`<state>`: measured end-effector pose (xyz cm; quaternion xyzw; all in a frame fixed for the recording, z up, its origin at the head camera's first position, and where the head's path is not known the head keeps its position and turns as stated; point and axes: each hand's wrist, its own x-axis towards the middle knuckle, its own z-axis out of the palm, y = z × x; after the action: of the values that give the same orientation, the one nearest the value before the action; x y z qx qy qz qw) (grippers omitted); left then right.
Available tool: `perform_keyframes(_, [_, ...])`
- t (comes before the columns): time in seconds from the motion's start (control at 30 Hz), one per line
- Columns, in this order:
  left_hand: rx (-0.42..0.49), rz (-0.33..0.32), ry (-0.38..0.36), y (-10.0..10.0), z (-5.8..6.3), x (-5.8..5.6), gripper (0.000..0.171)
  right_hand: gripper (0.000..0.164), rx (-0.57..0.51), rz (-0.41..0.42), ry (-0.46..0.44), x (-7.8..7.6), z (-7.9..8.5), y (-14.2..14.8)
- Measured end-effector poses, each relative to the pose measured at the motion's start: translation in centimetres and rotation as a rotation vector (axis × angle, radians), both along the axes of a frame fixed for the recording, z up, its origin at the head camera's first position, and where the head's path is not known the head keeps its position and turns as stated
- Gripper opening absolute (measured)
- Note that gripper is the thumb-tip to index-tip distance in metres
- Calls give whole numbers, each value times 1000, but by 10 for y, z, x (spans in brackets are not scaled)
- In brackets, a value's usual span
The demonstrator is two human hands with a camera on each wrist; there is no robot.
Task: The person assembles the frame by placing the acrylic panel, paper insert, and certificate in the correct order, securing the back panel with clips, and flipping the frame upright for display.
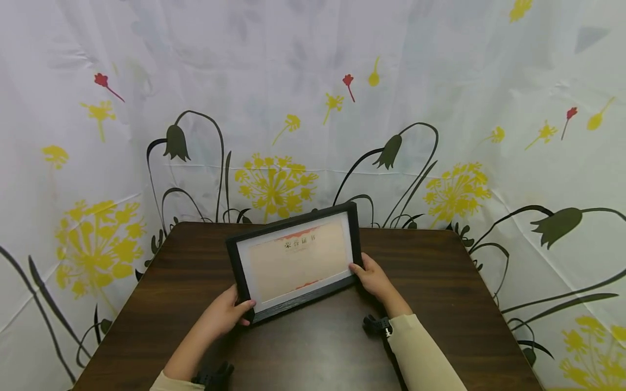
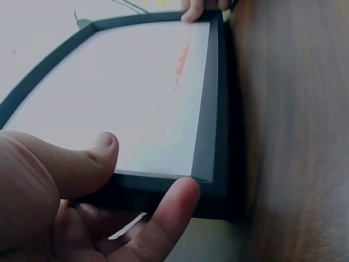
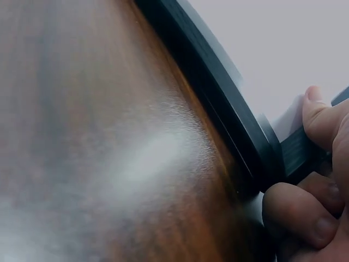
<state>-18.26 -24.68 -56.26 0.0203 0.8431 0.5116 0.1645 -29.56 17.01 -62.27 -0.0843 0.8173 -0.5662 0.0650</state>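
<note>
A black picture frame (image 1: pixel 303 300) is held up over the table, its right side higher than its left. Behind its front lies a cream certificate (image 1: pixel 300 258) with red trim and dark characters along the top. My left hand (image 1: pixel 222 315) grips the lower left corner, thumb over the front and fingers around the side. On the opposite side, my right hand (image 1: pixel 375 278) pinches the lower right edge, its thumb also on the front. In the right wrist view, curled fingers of the right hand (image 3: pixel 302 210) show beside the frame's corner (image 3: pixel 270 169).
The dark brown wooden table (image 1: pixel 430 304) spreads beneath, with glare near the middle. A white curtain (image 1: pixel 274 65) printed with flowers hangs behind it and along both sides. Black straps with small devices (image 1: pixel 375 326) sit at the wrists, below beige sleeves (image 1: pixel 420 353).
</note>
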Motion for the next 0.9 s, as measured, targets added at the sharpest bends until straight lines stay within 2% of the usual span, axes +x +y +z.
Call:
perform_keyframes(0.17, [18,-1,4,-6,-2,-20,43,47,28,-39,19,6,0,0])
perform_keyframes(0.33, [-36,-24,32,-11,-3,-36,33,44,81,-66,56,12,-2,0])
perform_keyframes(0.57, [-54,-67,61,-18,-7,-54,34,39,112,-84,94,19,-3,-4])
perform_keyframes(0.7, [-75,-58,70,-19,-8,-58,36,39,132,-102,107,21,-2,-6])
perform_keyframes(0.9, [-74,-23,71,-16,-11,-54,39,46,197,-121,104,26,0,-7])
